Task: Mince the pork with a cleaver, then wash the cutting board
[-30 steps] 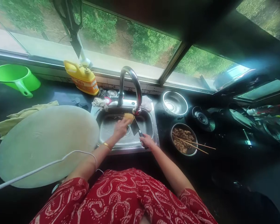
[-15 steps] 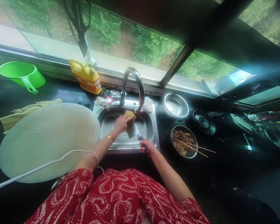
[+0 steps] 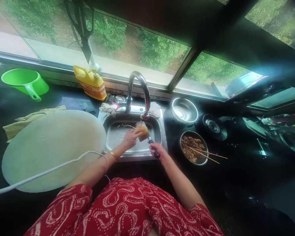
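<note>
The right hand is clenched around the dark handle of a knife, holding it over the front rim of the steel sink; the blade runs up toward 11 o'clock, into the basin, where most of it is hidden. The left hand grasps a yellow sponge and presses it against the blade — sponge and knife are touching, just below the spout of the curved faucet. A gold bangle sits on the left wrist.

At 9 o'clock from the sink lies a large round pale board, its edge just beside the basin, with a white cable crossing its near side. A yellowish cloth pokes out from under the board's far edge. Further out toward 10 o'clock, a green plastic jug stands on the dark counter, and a yellow detergent bottle leans by the window ledge at about 11 o'clock from the sink.

At 3 o'clock from the hands, a metal bowl of brown food rests on the counter with a pair of chopsticks laid across its rim, tips pointing right. Behind it, toward 1 o'clock, sits an empty-looking steel colander — near the bowl but apart from it.
</note>
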`<action>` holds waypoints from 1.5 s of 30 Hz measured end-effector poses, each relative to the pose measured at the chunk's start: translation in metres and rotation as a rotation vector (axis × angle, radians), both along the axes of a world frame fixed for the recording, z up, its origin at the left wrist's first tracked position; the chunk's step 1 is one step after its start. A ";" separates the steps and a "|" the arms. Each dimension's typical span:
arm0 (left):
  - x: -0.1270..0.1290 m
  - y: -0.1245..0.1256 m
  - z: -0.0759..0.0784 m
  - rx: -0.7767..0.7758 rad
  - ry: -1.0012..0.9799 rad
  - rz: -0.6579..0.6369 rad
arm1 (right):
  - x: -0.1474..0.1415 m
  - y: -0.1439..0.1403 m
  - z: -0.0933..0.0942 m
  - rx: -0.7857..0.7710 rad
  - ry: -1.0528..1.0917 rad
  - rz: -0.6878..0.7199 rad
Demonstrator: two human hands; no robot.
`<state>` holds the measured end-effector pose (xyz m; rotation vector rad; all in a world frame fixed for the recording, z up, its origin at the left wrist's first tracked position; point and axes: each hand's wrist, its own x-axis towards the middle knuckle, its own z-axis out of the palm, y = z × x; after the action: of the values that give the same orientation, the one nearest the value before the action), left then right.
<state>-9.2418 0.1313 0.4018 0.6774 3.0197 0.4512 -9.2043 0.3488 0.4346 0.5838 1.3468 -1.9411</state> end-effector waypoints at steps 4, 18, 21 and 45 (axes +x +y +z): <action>-0.021 -0.006 -0.010 -0.044 -0.091 0.047 | 0.022 0.001 0.005 -0.038 0.011 0.104; 0.002 0.029 0.004 0.050 -0.024 -0.033 | -0.002 -0.012 0.002 -0.030 0.031 -0.058; 0.018 0.015 -0.008 0.022 -0.089 -0.120 | -0.010 -0.011 -0.002 0.003 0.049 -0.118; -0.026 -0.047 0.001 -0.192 -0.120 0.322 | 0.000 0.003 0.020 1.477 0.980 1.275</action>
<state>-9.2682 0.0847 0.4031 0.1471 3.0073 0.1913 -9.2042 0.3515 0.4544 -0.7115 2.6282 0.1580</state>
